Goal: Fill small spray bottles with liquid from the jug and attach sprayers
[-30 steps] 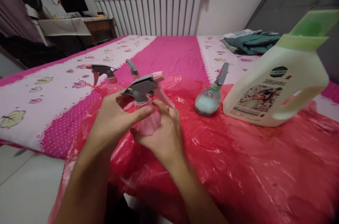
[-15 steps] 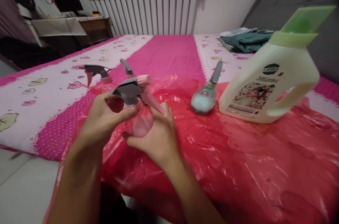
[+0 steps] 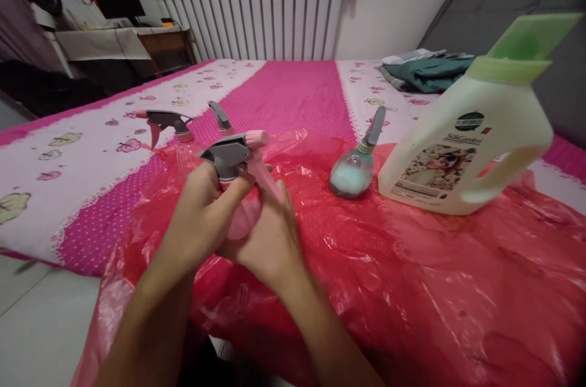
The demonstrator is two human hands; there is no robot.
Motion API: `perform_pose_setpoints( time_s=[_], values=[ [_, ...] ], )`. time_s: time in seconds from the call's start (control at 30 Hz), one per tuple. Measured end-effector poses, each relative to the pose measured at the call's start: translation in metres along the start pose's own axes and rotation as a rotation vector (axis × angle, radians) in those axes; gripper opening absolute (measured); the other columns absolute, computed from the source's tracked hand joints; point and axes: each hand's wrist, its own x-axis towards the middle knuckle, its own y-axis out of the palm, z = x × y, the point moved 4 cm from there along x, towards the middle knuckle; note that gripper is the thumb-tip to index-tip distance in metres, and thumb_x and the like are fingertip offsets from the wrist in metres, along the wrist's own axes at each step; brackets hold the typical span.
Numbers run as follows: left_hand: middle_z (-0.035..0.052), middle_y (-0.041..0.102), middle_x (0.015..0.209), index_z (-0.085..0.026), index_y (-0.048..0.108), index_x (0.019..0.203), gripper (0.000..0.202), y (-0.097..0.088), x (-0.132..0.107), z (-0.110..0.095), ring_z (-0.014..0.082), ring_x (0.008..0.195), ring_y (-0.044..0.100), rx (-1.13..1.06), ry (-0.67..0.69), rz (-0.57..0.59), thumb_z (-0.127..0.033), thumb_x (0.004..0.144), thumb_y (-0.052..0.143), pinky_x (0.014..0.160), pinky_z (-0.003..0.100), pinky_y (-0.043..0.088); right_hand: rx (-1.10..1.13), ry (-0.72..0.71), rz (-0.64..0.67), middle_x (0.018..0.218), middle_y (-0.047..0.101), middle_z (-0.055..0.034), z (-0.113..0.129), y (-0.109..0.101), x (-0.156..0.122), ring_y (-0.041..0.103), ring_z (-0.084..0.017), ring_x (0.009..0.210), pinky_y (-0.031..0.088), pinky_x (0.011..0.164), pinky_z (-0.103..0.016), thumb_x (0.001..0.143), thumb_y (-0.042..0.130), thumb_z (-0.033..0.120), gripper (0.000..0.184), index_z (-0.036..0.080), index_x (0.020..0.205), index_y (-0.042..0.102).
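Observation:
Between my hands is a pink spray bottle with a grey and pink trigger head pointing right. My left hand is closed around the collar under the head, its thumb laid across the front. My right hand wraps the round body from the right and below, and some of its fingers are hidden behind the bottle. Just beyond my left hand stands another spray bottle with a grey and pink head. A grey spray head shows behind the held bottle, its body hidden.
Red plastic sheeting covers the near part of the bed. A round spray bottle with pale liquid stands right of my hands, beside a large white jug with a green cap. Folded clothes lie farther back.
My left hand has shifted right and turned around the collar, its thumb now reaching farther across. The held bottle has moved slightly right; the other bottles stay in place.

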Motion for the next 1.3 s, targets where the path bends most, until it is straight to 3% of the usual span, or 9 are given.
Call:
perform_pose_setpoints(
  time_s=[0.1, 0.2, 0.33, 0.43, 0.53, 0.67, 0.83, 1.03, 1.3],
  values=[
    [0.0085, 0.082, 0.11, -0.024, 0.081, 0.102, 0.024, -0.004, 0.003, 0.003, 0.032, 0.112, 0.076, -0.076, -0.009, 0.127, -0.045, 0.092, 0.074, 0.1, 0.046, 0.061, 0.138, 0.004, 0.004, 0.123, 0.062, -0.0072, -0.002, 0.004, 0.0, 0.063, -0.03, 0.11, 0.059, 0.094, -0.045, 0.067, 0.078, 0.05, 0.093, 0.033, 0.151, 0.042],
    [0.0101, 0.082, 0.111, -0.023, 0.081, 0.1, 0.026, -0.004, 0.003, 0.007, 0.0344, 0.114, 0.076, -0.164, -0.013, 0.21, -0.046, 0.088, 0.078, 0.093, 0.044, 0.065, 0.094, -0.036, 0.015, 0.124, 0.062, -0.0076, -0.002, 0.005, 0.001, 0.062, -0.033, 0.114, 0.058, 0.095, -0.049, 0.068, 0.079, 0.051, 0.088, 0.036, 0.148, 0.047],
    [0.0057, 0.084, 0.105, -0.023, 0.077, 0.089, 0.016, -0.011, 0.005, 0.011, 0.0307, 0.122, 0.074, -0.266, 0.032, -0.014, -0.039, 0.088, 0.08, 0.107, 0.043, 0.059, 0.062, -0.021, -0.041, 0.119, 0.064, -0.0081, -0.001, -0.001, 0.002, 0.06, -0.03, 0.114, 0.055, 0.101, -0.047, 0.068, 0.083, 0.051, 0.079, 0.029, 0.138, 0.057],
    [0.002, 0.084, 0.091, -0.025, 0.074, 0.081, 0.015, -0.018, 0.007, 0.014, 0.0277, 0.112, 0.078, -0.391, 0.035, -0.185, -0.036, 0.09, 0.077, 0.103, 0.042, 0.061, 0.152, 0.03, -0.021, 0.135, 0.064, -0.0087, -0.001, -0.003, 0.001, 0.06, -0.03, 0.127, 0.051, 0.11, -0.049, 0.067, 0.086, 0.049, 0.088, 0.028, 0.144, 0.051],
    [0.0019, 0.083, 0.087, -0.024, 0.072, 0.075, 0.017, -0.021, 0.009, 0.018, 0.0255, 0.102, 0.08, -0.428, -0.011, -0.22, -0.034, 0.088, 0.078, 0.09, 0.035, 0.065, 0.213, 0.068, 0.089, 0.139, 0.064, -0.0067, -0.001, 0.002, -0.001, 0.064, -0.032, 0.126, 0.053, 0.106, -0.052, 0.066, 0.087, 0.047, 0.095, 0.034, 0.15, 0.045],
    [0.0014, 0.083, 0.083, -0.022, 0.072, 0.075, 0.017, -0.025, 0.008, 0.022, 0.0219, 0.084, 0.081, -0.356, -0.068, -0.259, -0.031, 0.083, 0.084, 0.077, 0.03, 0.066, 0.273, 0.085, 0.133, 0.128, 0.068, -0.0085, 0.0, 0.008, -0.003, 0.066, -0.034, 0.122, 0.055, 0.103, -0.053, 0.063, 0.084, 0.05, 0.091, 0.028, 0.145, 0.05],
    [0.0056, 0.083, 0.087, -0.019, 0.074, 0.072, 0.017, -0.029, 0.007, 0.02, 0.0275, 0.096, 0.081, -0.241, -0.12, -0.102, -0.029, 0.082, 0.082, 0.088, 0.034, 0.065, 0.32, 0.163, 0.236, 0.12, 0.072, -0.0082, 0.003, 0.011, -0.007, 0.071, -0.038, 0.113, 0.058, 0.095, -0.056, 0.061, 0.083, 0.054, 0.103, 0.033, 0.154, 0.042],
    [0.0029, 0.082, 0.084, -0.022, 0.071, 0.08, 0.013, -0.036, 0.007, 0.028, 0.0313, 0.113, 0.077, -0.363, -0.17, 0.082, -0.027, 0.08, 0.083, 0.103, 0.044, 0.06, 0.325, 0.153, 0.261, 0.109, 0.074, -0.007, 0.004, 0.012, -0.012, 0.073, -0.037, 0.102, 0.059, 0.089, -0.056, 0.061, 0.083, 0.053, 0.107, 0.035, 0.157, 0.039],
    [0.0019, 0.077, 0.07, -0.021, 0.066, 0.077, 0.027, -0.047, 0.004, 0.032, 0.0269, 0.083, 0.08, -0.385, -0.153, 0.269, -0.038, 0.08, 0.087, 0.094, 0.044, 0.063, 0.34, 0.19, 0.311, 0.115, 0.074, -0.005, 0.01, 0.018, -0.013, 0.071, -0.036, 0.109, 0.058, 0.093, -0.055, 0.058, 0.086, 0.05, 0.096, 0.033, 0.146, 0.051]
  ],
)
